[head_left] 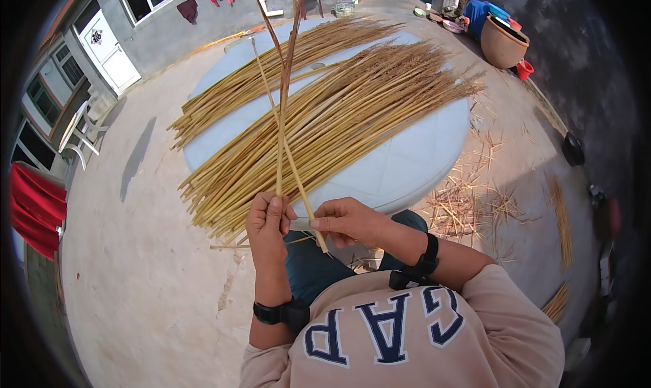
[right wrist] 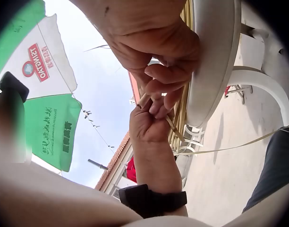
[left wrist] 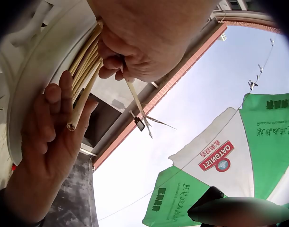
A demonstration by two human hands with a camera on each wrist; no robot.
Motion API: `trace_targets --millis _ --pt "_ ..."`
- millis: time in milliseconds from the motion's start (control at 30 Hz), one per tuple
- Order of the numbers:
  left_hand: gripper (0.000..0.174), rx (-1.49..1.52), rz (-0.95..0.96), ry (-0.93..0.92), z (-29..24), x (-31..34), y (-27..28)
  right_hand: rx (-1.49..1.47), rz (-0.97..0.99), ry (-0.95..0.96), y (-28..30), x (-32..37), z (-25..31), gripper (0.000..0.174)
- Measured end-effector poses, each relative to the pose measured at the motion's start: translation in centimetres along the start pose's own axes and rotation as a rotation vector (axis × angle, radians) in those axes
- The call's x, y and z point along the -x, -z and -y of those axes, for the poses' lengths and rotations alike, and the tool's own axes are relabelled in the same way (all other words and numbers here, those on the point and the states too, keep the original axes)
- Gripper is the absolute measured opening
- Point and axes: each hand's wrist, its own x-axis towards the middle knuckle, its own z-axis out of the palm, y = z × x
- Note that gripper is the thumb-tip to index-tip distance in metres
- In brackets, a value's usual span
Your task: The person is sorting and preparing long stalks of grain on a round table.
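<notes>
Head view: L hand [head_left: 268, 215] & R hand [head_left: 342, 220] grip reed stalks [head_left: 280, 157].

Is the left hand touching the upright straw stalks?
Touching. The head view shows the left hand gripping the long, thin yellow straw stalks in its fist.

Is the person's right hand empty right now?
No, the right hand pinches a thin stalk in its fingers, while the left hand grips upright stalks.
</notes>
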Motion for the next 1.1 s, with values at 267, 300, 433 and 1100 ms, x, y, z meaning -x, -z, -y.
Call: trace_targets --millis 267,300,433,1100 --pt "0.016 0.026 -0.048 0.026 0.5 0.1 1.0 -0.118 -0.074 0.039 -0.1 -0.7 0.1 0.018" --pt "0.016 0.03 -0.046 0.036 0.5 0.1 0.8 -0.102 -0.098 0.049 0.1 -0.6 0.0 0.018" --pt "0.015 0.088 -0.033 0.044 0.8 -0.1 0.4 -0.039 -0.141 0.085 0.1 -0.1 0.1 0.017" --pt "0.022 0.183 0.171 0.226 0.7 0.2 -2.3 0.148 0.029 0.153 0.0 1.5 -0.7 0.012"
